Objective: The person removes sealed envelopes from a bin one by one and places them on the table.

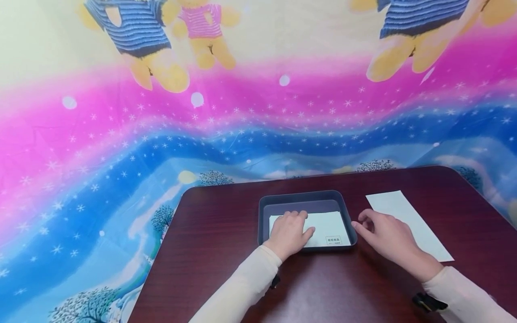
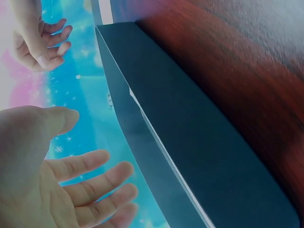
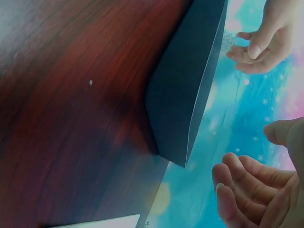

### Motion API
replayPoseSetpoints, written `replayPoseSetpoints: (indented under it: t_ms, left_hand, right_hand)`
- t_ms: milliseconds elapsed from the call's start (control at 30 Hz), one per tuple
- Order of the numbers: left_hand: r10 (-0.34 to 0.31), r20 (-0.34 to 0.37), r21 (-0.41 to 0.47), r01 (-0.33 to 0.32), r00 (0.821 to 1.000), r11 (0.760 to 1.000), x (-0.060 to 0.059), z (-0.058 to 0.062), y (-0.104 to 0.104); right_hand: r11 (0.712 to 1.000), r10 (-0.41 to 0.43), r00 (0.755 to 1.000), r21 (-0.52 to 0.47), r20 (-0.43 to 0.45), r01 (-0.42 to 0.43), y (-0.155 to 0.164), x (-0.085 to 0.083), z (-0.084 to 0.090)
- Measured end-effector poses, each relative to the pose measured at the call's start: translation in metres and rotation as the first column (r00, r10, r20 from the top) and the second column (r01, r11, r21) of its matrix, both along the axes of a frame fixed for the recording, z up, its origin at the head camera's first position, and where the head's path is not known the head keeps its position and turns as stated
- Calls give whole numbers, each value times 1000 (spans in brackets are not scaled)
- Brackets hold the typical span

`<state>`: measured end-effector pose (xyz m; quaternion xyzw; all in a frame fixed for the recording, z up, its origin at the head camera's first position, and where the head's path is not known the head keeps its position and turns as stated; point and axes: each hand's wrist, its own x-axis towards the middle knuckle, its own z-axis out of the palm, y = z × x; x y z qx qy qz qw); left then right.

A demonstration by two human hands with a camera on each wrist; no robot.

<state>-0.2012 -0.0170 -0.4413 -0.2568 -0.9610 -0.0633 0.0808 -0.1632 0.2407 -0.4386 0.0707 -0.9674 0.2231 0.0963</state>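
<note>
— We are resting our left hand (image 1: 288, 233) flat on the white envelope (image 1: 327, 229) that is lying inside the dark tray (image 1: 300, 199), fingers straight and spread loosely rather than pinching anything. From the left wrist camera we are only seeing an open palm beside the tray wall, so we cannot tell how firmly we are pressing.

— And our right hand (image 1: 385, 235) is hovering just beside the tray's right rim, fingers loosely curled, holding nothing. We are judging that it is near the rim but not touching it.

— What is worrying us is the tray sliding. It is sitting on a smooth dark wooden table (image 1: 226, 251), and if we are dragging the envelope with a flat palm, the tray may be travelling along with it.

— Agreed. The envelope is also lying tight against the tray's near wall, so its edge could be catching there and creasing if we are pushing towards ourselves.

— The second white sheet (image 1: 408, 222) is lying on the table just right of our right hand, partly under the wrist. A careless sweep of that sleeve could be nudging it towards the table edge.

— So steadying the rim with the right hand seems the safer course to us.
</note>
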Motion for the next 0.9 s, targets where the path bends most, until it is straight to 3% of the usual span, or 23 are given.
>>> replayPoseSetpoints:
  t_ms: [567, 900]
  left_hand:
    - [79, 69, -53, -75, 994, 996, -8, -2, -14]
    - [81, 78, -96, -74, 994, 993, -17, -4, -23]
  right_hand:
    - [998, 57, 998, -4, -1, -57, -29, -5, -7]
    - [997, 75, 997, 1, -8, -75, -36, -6, -10]
